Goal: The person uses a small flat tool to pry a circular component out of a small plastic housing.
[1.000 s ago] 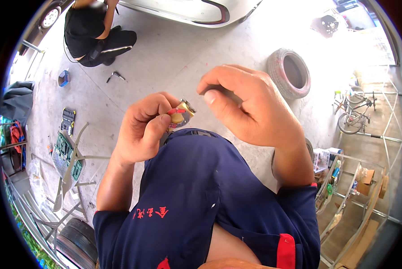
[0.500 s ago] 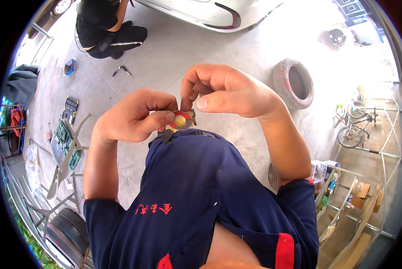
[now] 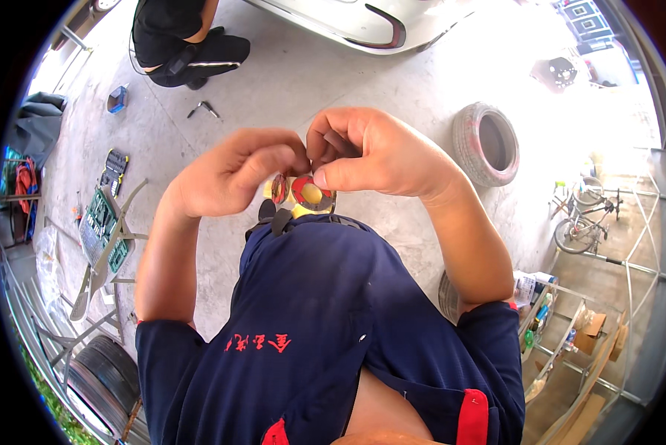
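Observation:
My left hand [image 3: 236,174] is raised in front of my waist, its fingers curled inward and slightly blurred. My right hand [image 3: 377,156] meets it fingertip to fingertip, with bent fingers and the thumb pointing left. What the fingertips pinch between them is hidden. Just under the right thumb is a round red-and-grey ring with a yellow middle [image 3: 313,194]; the thumb tip meets its upper edge. A smaller reddish ring [image 3: 279,189] shows beneath the left thumb. Black strap-like pieces [image 3: 281,221] stick out below, at the edge of my dark blue shirt [image 3: 310,297].
A tyre [image 3: 486,144] lies on the concrete floor to the right. A person in black [image 3: 192,52] crouches at the far left near a white car [image 3: 348,18]. Green tool cases [image 3: 104,222] sit at left, with stacked tyres [image 3: 106,378] nearer. Shelving and a bicycle [image 3: 579,226] stand at right.
My left hand has risen slightly off the red-and-yellow piece, uncovering its ring shape. My right fingers have curled in, and its thumb has moved left and down onto the ring's edge.

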Demonstrator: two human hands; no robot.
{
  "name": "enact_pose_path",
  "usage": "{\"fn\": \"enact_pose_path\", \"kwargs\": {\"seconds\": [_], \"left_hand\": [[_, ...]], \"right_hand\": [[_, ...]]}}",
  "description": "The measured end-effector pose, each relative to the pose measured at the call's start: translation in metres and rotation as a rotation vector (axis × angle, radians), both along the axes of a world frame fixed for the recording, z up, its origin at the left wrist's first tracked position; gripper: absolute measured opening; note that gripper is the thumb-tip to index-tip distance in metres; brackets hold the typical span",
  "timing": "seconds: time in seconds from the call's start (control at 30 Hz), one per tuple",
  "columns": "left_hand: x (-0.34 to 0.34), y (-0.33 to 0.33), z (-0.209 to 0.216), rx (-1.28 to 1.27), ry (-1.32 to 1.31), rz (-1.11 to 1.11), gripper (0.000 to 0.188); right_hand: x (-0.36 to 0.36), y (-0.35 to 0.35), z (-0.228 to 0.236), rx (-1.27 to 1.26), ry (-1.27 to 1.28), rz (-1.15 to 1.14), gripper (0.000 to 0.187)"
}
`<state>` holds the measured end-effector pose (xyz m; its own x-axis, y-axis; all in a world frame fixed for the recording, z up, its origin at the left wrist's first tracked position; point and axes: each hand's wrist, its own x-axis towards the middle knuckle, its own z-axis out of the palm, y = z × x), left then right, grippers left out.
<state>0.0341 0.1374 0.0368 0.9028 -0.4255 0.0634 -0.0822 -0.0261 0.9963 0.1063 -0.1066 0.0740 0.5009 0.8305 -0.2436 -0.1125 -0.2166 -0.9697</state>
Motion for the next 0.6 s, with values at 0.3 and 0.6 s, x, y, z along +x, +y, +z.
{"fn": "enact_pose_path", "kwargs": {"seconds": [0.3,0.6], "left_hand": [[-0.059,-0.029,-0.039,-0.031,0.152,0.286,0.036],[-0.046,-0.051,-0.044,-0.555,0.287,0.491,0.027]], "right_hand": [[-0.008,-0.004,0.0,-0.026,-0.159,-0.207,0.018],[-0.021,0.006,0.003,-0.048,-0.28,-0.264,0.02]]}}
